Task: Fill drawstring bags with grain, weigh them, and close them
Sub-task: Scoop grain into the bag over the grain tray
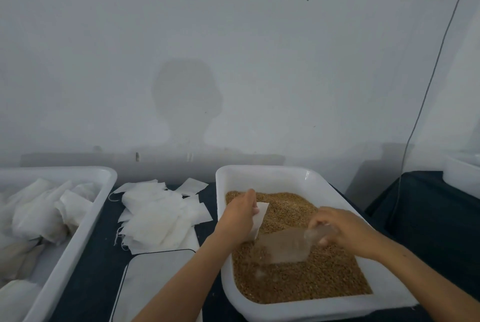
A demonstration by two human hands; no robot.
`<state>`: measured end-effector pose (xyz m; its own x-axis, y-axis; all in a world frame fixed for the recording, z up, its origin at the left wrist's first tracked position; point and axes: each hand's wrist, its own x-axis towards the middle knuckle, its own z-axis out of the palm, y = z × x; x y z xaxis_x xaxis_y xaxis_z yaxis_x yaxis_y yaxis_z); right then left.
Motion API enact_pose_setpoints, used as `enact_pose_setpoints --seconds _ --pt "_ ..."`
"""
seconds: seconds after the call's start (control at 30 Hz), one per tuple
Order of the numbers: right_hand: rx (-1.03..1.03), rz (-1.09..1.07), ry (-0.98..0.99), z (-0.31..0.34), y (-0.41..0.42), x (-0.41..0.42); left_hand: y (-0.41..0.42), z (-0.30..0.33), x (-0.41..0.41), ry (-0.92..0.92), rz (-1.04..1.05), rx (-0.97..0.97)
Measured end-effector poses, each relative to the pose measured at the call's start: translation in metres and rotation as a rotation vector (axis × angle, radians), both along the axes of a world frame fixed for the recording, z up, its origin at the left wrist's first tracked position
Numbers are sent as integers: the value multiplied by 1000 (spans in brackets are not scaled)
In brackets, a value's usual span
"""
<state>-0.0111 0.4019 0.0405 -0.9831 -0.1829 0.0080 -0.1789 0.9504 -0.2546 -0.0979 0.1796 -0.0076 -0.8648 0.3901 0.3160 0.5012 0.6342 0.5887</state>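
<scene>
Many filled bags (39,215) lie in the tray (78,238) at nine o'clock; empties (155,218) remain stacked. Left hand (237,214) pinches an empty bag (259,220) over the grain (298,277) tub (262,173); right hand (340,228) grips a clear scoop (285,246). Weighing and closing still wait.

Dim, flat, bluish light. A soft head-and-shoulders shadow (187,103) falls on the wall (78,49) at twelve o'clock. The scoop (291,243) at five o'clock is motion-blurred. Edges bow outward, corners soft and hazy.
</scene>
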Motion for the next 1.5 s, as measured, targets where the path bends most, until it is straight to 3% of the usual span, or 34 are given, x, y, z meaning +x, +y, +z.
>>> enact_pose_setpoints --seconds 0.13,0.33,0.87,0.97,1.2,1.4,1.5 --pt "-45 -93 58 25 13 2 1 -3 -2 14 6 -25" --pt "120 -220 221 43 6 -9 2 0 -1 -16 -17 -49" --pt "656 -59 631 59 -19 -21 0 -8 -5 89 -73 -19" --pt "653 -52 779 59 -17 -18 0 -6 -4 84 -52 -20" --pt "589 -233 292 26 -10 -7 -3 1 -1 -10 -6 162" --pt "176 -138 -88 -14 -6 -7 -12 11 4 -134 25 495" --pt "154 -58 -207 -21 -10 -10 -15 17 6 -238 6 670"
